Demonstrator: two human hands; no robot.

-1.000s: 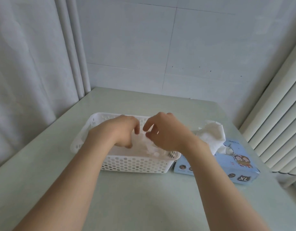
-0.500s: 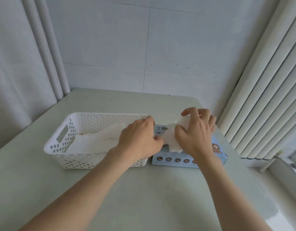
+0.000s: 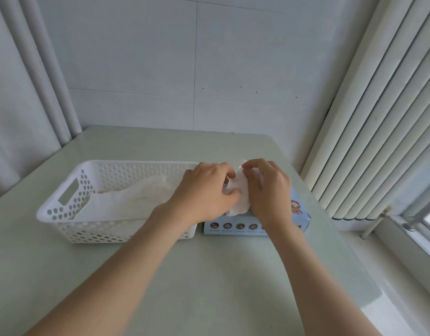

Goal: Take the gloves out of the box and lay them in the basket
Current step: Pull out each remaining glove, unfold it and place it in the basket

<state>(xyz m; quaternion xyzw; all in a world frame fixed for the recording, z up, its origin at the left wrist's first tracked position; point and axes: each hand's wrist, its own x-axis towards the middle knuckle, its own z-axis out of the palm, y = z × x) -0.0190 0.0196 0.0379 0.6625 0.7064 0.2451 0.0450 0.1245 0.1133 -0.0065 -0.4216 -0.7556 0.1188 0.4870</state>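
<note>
Pulling glove (image 3: 238, 196) from box (image 3: 233, 226): left hand (image 3: 204, 190) and right hand (image 3: 267, 190) both pinch it, fingers curled. Best practice: lift straight up, keep box steady, spread flat over laid gloves (image 3: 141, 192) in adjoining basket (image 3: 136, 163).

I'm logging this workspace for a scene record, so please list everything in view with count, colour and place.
table: one, pale green, beneath everything
basket: one, white, perforated, table's left
gloves in basket: count unclear, whitish, on its floor
box: one, blue, right of basket
glove: one, white, sticking out of box
curtain: one, white, far left
ribbed panel: one, cream, far right
left hand: one, holds glove's left edge
right hand: one, pinches glove's top
</note>
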